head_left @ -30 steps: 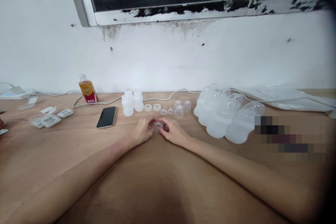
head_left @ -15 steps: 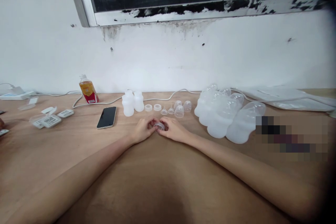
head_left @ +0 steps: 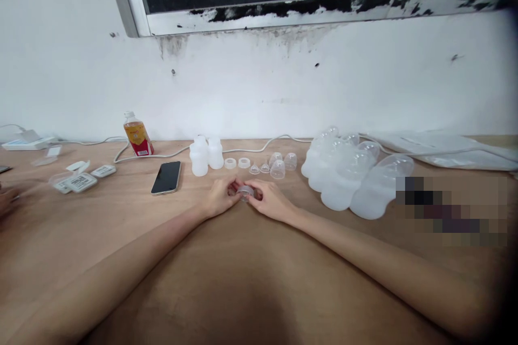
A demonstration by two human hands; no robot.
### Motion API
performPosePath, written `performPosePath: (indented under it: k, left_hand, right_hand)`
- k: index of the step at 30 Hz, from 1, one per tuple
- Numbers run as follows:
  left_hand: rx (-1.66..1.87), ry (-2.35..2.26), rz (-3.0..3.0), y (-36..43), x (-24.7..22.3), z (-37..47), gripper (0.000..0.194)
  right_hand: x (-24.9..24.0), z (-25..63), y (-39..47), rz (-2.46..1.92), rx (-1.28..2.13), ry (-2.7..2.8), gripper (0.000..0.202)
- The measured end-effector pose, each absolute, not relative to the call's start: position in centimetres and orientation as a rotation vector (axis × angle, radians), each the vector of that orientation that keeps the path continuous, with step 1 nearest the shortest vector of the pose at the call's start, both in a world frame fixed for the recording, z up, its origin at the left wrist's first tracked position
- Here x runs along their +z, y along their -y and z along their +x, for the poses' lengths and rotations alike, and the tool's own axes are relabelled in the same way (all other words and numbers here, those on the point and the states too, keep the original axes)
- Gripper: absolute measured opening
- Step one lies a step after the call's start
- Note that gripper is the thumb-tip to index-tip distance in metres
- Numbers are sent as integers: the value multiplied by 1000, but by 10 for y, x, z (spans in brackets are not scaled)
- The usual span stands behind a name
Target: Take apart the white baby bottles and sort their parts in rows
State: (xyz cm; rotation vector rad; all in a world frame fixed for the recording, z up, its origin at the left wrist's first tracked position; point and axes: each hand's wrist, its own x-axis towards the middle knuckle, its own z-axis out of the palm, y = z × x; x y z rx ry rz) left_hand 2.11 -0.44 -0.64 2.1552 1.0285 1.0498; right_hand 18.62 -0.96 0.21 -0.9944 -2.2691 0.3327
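Observation:
Between my two hands is a translucent ring [head_left: 245, 191], with clear material showing in and below it. My left hand [head_left: 222, 195] grips the ring's left side with curled fingers. On the right side, my right hand [head_left: 269, 198] has thumb and fingers closed on the same ring. Just beyond stand two loose rings [head_left: 230, 163], two small clear teats [head_left: 264, 168] and three clear domed caps [head_left: 277, 169]. Frosted bottle bodies [head_left: 199, 157] are grouped behind my left hand.
Several frosted bottles with clear caps [head_left: 370, 188] lie at the right. A phone [head_left: 166, 178], a drink bottle [head_left: 138, 137] and small labelled cases [head_left: 82, 182] are at the left. A white cable [head_left: 265, 146] runs along the wall. Another person's hand [head_left: 8, 198] shows at the left edge.
The ring between my hands is tilted differently, with more of its side and the clear part below showing. The other person's hand has come further into view at the left. The view has shifted slightly.

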Motion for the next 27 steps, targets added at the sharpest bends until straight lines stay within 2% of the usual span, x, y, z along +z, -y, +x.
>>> performPosePath:
  k: [9,18,23,27]
  left_hand:
    - [1036,-1258,2251,8,1,29,15]
    - [1057,-1078,2204,12,-2,19,15]
    - [1143,-1162,2137,18,2,22,13]
    - [1215,-1303,2110,20,3,29,6]
  right_hand:
    - [6,179,12,-1111,302,2272,19]
    - [1,188,12,-969,346,2286,31]
    - [-1,187,14,-981,403,2137,33]
    - [-3,183,12,-1006,453,1996,23]
